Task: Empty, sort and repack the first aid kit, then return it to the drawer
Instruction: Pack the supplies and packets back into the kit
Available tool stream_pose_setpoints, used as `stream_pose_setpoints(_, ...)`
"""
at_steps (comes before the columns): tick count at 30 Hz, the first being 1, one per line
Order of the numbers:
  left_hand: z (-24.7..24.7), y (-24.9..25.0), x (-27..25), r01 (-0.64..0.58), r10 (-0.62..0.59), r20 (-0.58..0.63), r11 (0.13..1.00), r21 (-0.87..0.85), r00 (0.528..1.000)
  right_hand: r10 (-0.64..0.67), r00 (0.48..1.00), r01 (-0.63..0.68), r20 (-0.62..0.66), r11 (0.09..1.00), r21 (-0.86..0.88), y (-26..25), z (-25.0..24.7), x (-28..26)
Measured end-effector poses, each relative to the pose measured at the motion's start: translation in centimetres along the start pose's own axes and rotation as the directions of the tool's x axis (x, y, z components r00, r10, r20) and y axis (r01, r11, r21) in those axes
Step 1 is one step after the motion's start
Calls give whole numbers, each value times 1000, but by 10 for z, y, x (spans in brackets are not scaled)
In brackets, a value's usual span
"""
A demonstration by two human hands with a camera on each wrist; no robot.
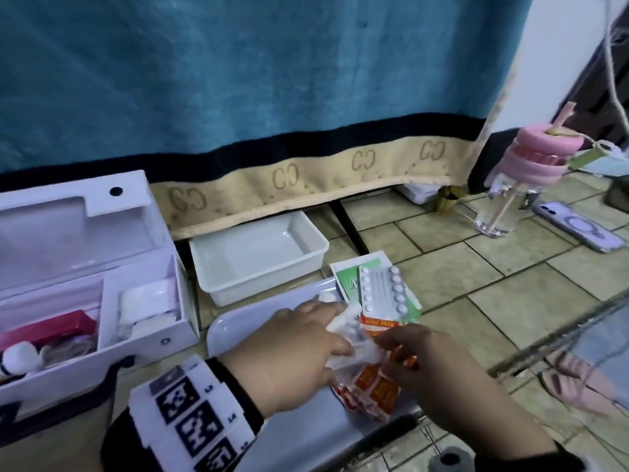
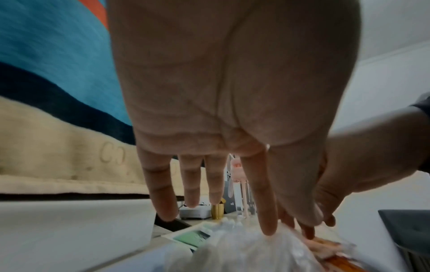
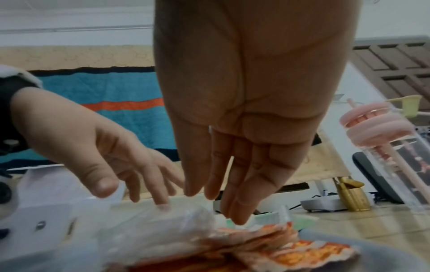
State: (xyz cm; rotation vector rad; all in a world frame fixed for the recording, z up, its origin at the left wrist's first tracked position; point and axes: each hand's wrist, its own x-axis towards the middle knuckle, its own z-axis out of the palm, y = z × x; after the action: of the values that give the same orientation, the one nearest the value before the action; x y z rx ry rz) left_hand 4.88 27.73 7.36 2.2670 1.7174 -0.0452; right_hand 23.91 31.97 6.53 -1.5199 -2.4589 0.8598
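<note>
Flanking both flat, spread hands on the sachets: kit box, white tray, pill strip.

The floor is beige tile with dark grout. Directly on it rest a white box with its lid open at the left, a white bin beside it under the blanket's edge, a pale tray in front, a green packet, a bottle and a phone at the right.
</note>
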Motion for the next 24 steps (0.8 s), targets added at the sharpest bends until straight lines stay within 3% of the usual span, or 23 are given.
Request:
stream_pose_setpoints(7,3,-9,-16,213,-213,-6,976,-39,977,-164,975,167,148,986,-14,-16,0,5)
stream_pose_setpoints(11,6,-21,-27,312,-313,-12,950,-30,950,-145,989,145,39,989,-15,-24,-23,23)
stream_pose_setpoints(15,7,-27,-32,361,-363,-39,931,-55,931,-228,973,229,28,958,-170,-39,-26,53)
stream_pose_setpoints(20,-1,-28,-29,368,-379,-82,922,-117,922,-319,912,403,259,815,-416,-55,1,94)
stream_pose_setpoints(24,-9,-31,-26,374,-386,-94,920,-119,918,-281,879,457,385,726,-513,-66,14,113)
